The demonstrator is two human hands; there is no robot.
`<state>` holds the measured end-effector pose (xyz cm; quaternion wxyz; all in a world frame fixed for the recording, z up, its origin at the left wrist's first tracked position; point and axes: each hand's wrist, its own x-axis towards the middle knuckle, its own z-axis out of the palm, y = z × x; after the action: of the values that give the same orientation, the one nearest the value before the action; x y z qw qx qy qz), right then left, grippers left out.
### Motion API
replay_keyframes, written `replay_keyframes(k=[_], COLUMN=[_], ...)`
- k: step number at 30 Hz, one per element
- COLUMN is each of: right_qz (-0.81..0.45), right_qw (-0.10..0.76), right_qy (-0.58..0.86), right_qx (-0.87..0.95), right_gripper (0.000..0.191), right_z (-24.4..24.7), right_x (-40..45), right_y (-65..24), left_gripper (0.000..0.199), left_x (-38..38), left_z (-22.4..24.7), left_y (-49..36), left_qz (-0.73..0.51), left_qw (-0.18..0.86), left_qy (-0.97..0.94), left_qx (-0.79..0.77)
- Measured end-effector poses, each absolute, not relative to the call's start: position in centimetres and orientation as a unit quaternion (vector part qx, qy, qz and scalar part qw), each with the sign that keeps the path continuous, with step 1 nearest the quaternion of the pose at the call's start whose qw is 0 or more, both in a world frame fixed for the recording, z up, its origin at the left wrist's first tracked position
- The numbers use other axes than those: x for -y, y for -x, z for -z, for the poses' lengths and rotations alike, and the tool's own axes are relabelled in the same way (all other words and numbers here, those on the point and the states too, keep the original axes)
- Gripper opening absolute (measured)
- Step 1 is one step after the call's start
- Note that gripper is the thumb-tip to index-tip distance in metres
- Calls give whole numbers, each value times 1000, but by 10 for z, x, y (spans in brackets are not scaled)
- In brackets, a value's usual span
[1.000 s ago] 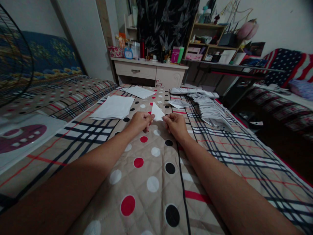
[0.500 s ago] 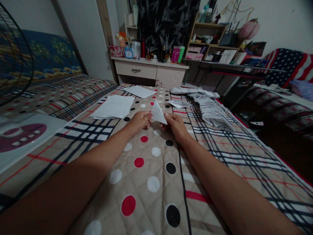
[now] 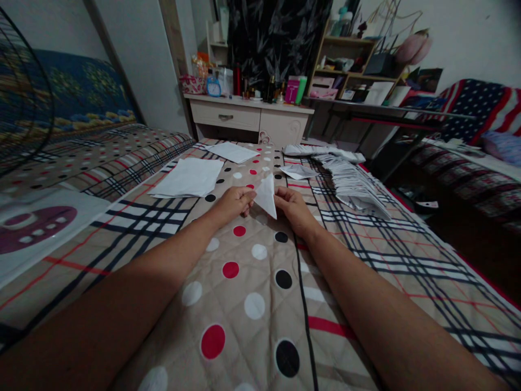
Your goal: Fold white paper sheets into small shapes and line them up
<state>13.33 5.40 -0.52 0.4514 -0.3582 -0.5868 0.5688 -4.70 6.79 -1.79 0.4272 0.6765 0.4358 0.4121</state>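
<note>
At far left, a dark wire guard is seen edge-on, and below it a white bag with purple print is laid on the patterned bedspread. Next, a stack of white sheets is set flat beyond the left forearm, with a second, thinner-looking white stack placed farther back, just beside it. Left hand: the white paper triangle is pinched at its left corner, between thumb and curled fingers; most of the sheet is left projecting to the right of that grip. The left forearm is extended forward and inward from the lower left, back of the hand turned up, fingers folded under. The triangle is held above the bedspread, in the gap between both hands, tilted, with one point directed up and one down toward the wearer. Right hand: thumb and fingertips are placed at the triangle's right edge; whether the edge is pinched or only touched cannot be told. The right forearm is extended inward from the lower right, fingers bent. Beyond the right hand, a small folded paper is laid flat; to its right, a fanned row of folded papers is lined up on the bedspread.
</note>
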Motion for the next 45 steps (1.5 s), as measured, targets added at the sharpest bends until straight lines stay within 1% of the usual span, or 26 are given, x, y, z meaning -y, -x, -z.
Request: replay_keyframes(k=[3,7,8,11,14,15,19,21,25,28,31,36,41,43,45], right_qz=[-555,-544,-543,-542,-533,-530,-519,-508,-493,-498,-532,-561,-561,-555,-555], right_qw=[453,458,457,445,426,419,404,401,395,404,416,418,418,428,436], right_qy=[339,368,377,395,413,421,439,446,461,459,438,426,422,420,420], right_qx=[610,600,595,593,603,606,612,618,623,615,593,574,576,576,571], right_gripper=[31,30,30,30,29,29,24,21,18,16,15,17,12,21,36], right_z=[8,9,9,8,5,4,1,2,5,4,2,0,-1,-1,-1], right_x=[-54,-55,-55,-55,-54,-53,-53,-55,-58,-57,-55,-54,-53,-52,-52], right_y=[-132,-132,-133,-134,-134,-135,-135,-136,-135,-135,-134,-134,-134,-134,-134], left_gripper=[36,39,38,26,54,56,43,39,32,24,17,18,18,20,22], left_x=[-64,-58,-57,-57,-55,-54,-51,-51,-50,-48,-46,-42,-39,-40,-43], left_z=[15,13,13,13,9,8,3,3,1,0,0,-2,-4,-4,-3], left_y=[44,42,42,42,41,40,40,41,43,44,44,41,38,39,39], left_qz=[-398,-377,-377,-423,-464,-465,-442,-428,-412,-415,-432,-458,-481,-490,-501], left_qw=[425,385,378,365,315,289,163,110,60,49,52,82,141,153,158], left_qy=[-689,-729,-734,-724,-740,-757,-832,-857,-872,-866,-855,-828,-798,-787,-774], left_qx=[-432,-423,-420,-404,-370,-357,-294,-265,-259,-273,-283,-313,-335,-343,-352])
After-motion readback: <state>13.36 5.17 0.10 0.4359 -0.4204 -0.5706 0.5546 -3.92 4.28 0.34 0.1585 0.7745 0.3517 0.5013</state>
